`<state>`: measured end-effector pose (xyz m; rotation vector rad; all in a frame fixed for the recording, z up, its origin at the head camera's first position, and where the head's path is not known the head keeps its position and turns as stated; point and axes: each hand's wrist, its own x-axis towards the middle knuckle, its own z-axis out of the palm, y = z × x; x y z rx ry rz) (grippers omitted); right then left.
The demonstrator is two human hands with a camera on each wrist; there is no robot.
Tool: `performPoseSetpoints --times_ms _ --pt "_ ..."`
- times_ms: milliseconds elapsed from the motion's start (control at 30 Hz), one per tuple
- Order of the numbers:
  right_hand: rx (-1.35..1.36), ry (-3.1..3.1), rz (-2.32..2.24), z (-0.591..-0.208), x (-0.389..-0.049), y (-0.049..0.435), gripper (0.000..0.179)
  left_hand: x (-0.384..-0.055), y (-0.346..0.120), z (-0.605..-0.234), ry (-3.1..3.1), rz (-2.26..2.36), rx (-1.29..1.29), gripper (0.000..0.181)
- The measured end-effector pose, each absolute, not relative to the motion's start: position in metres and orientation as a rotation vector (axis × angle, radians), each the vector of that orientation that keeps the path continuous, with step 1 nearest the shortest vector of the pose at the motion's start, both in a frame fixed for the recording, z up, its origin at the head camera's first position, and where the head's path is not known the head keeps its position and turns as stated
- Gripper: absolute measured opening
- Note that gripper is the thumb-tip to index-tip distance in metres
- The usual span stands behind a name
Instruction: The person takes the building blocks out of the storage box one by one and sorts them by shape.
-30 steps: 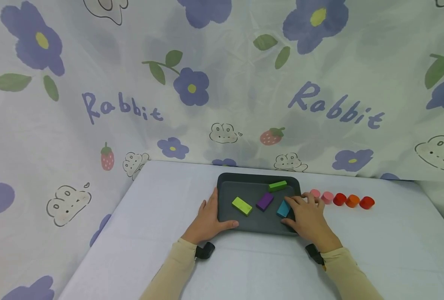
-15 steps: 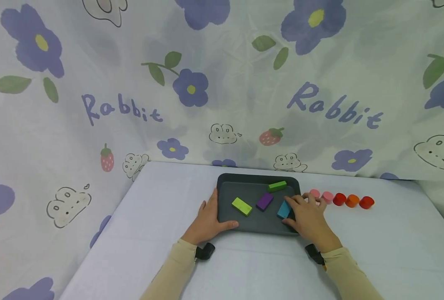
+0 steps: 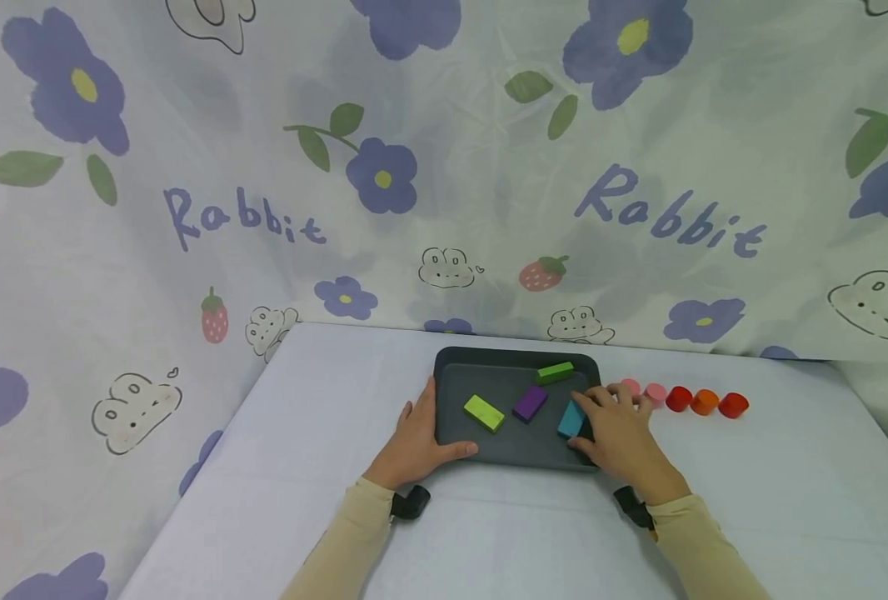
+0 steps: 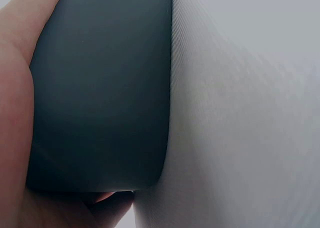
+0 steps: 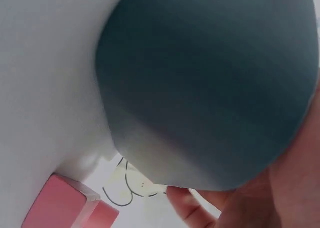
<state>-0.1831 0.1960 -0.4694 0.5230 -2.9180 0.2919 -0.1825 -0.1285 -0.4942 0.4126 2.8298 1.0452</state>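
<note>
A dark grey tray (image 3: pixel 515 454) lies on the white table. My left hand (image 3: pixel 412 446) grips its near left corner, thumb over the rim and fingers along the outer side; the tray's wall (image 4: pixel 100 88) fills much of the left wrist view. At the tray's right end, my right hand (image 3: pixel 626 437) pinches a blue block (image 3: pixel 571 419) between thumb and fingertips, partly covering it. Also inside lie a yellow-green block (image 3: pixel 484 413), a purple block (image 3: pixel 530 403) and a green block (image 3: pixel 555 372). The right wrist view shows the tray's underside or outer wall (image 5: pixel 210 78), not the blue block.
Right of the tray runs a row: two pink pieces (image 3: pixel 656 395), a red piece (image 3: pixel 680 399), an orange one (image 3: pixel 705 402) and another red one (image 3: pixel 733 406). The nearest pink piece is close to my right fingers. A patterned cloth (image 3: pixel 444 208) hangs behind the table.
My right hand has shifted slightly to the right with the blue block, which sits closer to the tray's right wall. The left hand, tray and other blocks stay put.
</note>
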Motion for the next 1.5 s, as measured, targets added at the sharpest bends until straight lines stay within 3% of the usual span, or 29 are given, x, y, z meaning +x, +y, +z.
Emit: performPoseSetpoints --times_ms 433,1000,1500 --pt "0.604 -2.851 0.441 -0.460 -0.184 0.202 0.070 -0.181 -0.129 -0.493 2.823 1.051 0.404 0.129" --pt "0.506 -2.899 0.658 -0.445 -0.185 0.220 0.071 -0.182 -0.129 -0.493 2.826 1.056 0.415 0.129" --pt "0.519 -2.910 0.631 -0.434 -0.181 0.232 0.069 -0.182 -0.129 -0.493 2.825 1.044 0.414 0.129"
